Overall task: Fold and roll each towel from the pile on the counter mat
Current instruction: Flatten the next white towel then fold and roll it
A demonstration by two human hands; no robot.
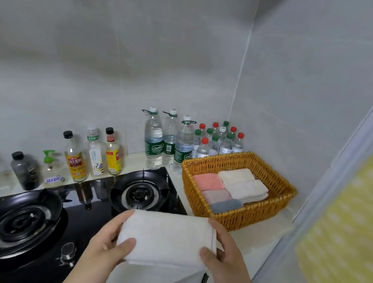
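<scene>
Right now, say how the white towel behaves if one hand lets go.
Probably floppy: the white towel is folded cloth, so the freed side would likely droop. Likely light: the left hand and right hand just pinch its ends.

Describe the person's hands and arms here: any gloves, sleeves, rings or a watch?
The left hand and right hand wear no gloves, and no rings show on the fingers in view. The forearms run bare to the frame's lower edge, with no sleeve, watch or bracelet visible.

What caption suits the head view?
Left hand and right hand hold a folded white towel near a wicker basket of folded towels.
</scene>
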